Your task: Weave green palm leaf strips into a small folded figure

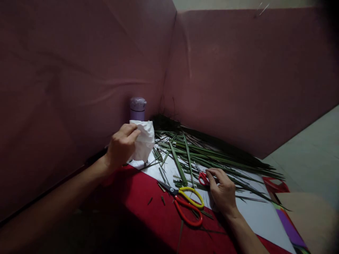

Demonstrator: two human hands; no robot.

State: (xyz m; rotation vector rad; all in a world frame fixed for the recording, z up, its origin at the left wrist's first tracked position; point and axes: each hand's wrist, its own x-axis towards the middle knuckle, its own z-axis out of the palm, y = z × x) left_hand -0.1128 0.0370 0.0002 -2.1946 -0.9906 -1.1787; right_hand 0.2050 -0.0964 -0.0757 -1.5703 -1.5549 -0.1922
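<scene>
Left hand (120, 146) gripping one tissue (145, 141), two scissors (188, 205)

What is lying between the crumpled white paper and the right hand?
Head view: between crumpled white paper and right hand lie loose green leaf strips on a white sheet; large scissors lie nearer the person.

Home: pink sofa (238, 70), leaf strips (212, 155), scissors (185, 203) on red cloth (137, 208).

Bottle (137, 107) behind tissue (144, 141); leaf strips (212, 155) to its right, scissors (186, 203) before them
</scene>
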